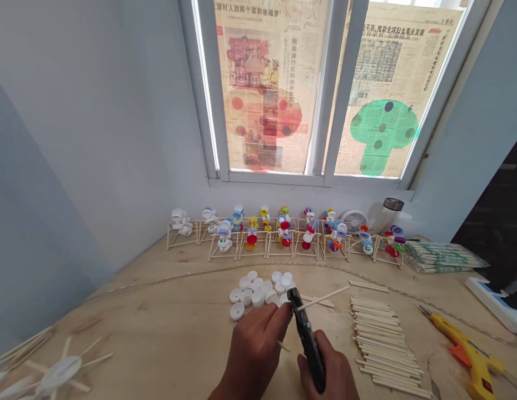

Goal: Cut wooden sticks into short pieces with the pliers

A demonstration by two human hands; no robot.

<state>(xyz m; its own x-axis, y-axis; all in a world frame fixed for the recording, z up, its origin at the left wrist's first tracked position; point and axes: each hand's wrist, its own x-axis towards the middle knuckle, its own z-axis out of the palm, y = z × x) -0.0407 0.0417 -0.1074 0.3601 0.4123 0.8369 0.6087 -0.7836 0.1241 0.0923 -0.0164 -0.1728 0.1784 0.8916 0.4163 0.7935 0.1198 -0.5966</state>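
My right hand is wrapped around a black hand tool, seen edge-on, which looks like pliers. A thin wooden stick slants up and to the right from the tool's head. My left hand is closed, its fingertips beside the tool's head; a short wooden stick end pokes out below them. The fingers hide most of that grip. Just beyond my left hand lie several white bottle caps. A row of wooden sticks is laid out right of my right hand.
Stick frames with colourful bottle caps line the back below the window. At right are a yellow glue gun, a white power strip and bagged sticks. A white disc with sticks lies at lower left. A cord crosses the table.
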